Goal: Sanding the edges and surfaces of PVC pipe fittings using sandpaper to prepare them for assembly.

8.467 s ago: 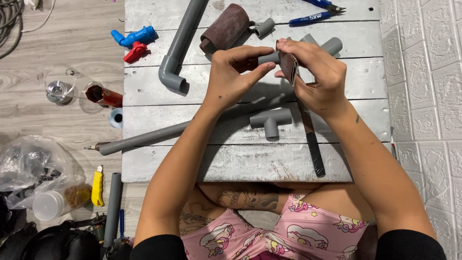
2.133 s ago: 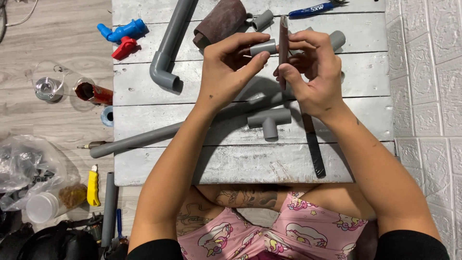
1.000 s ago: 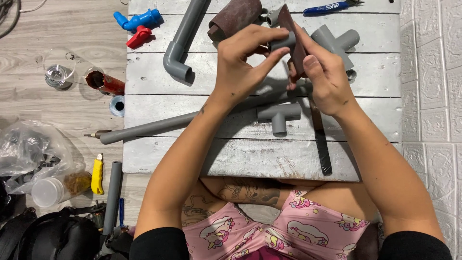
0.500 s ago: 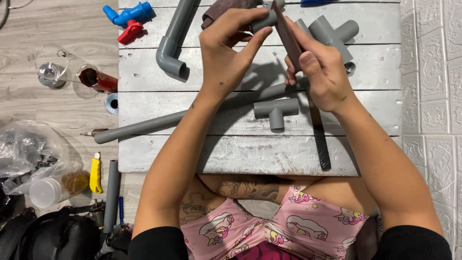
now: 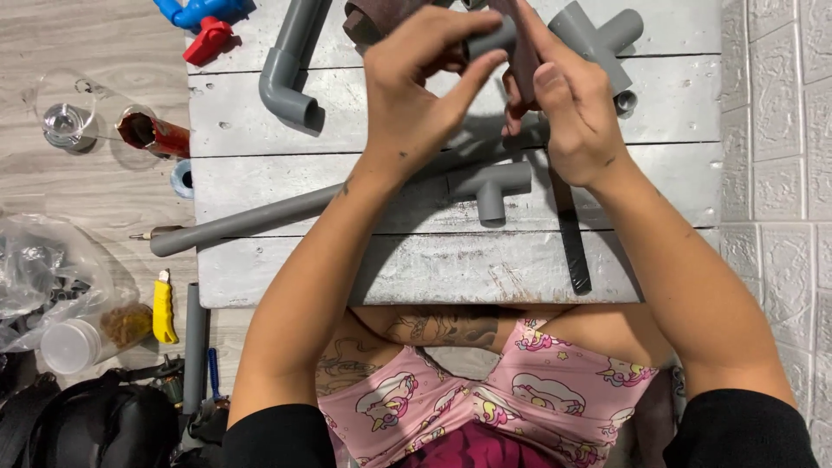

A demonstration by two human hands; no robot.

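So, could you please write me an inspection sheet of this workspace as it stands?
Surface: grey plank table, worn paint.
Job's things: short grey pipe piece in left hand; brown sandpaper strip in right hand, against the pipe's end.
Clutter: tee fitting, long pipe, elbow pipe, dark flat strip, sandpaper roll.
Hands: both gripping.
Cables: nothing seen.
Surroundings: wood floor with yellow cutter, plastic bag, blue-red valve; white wall.
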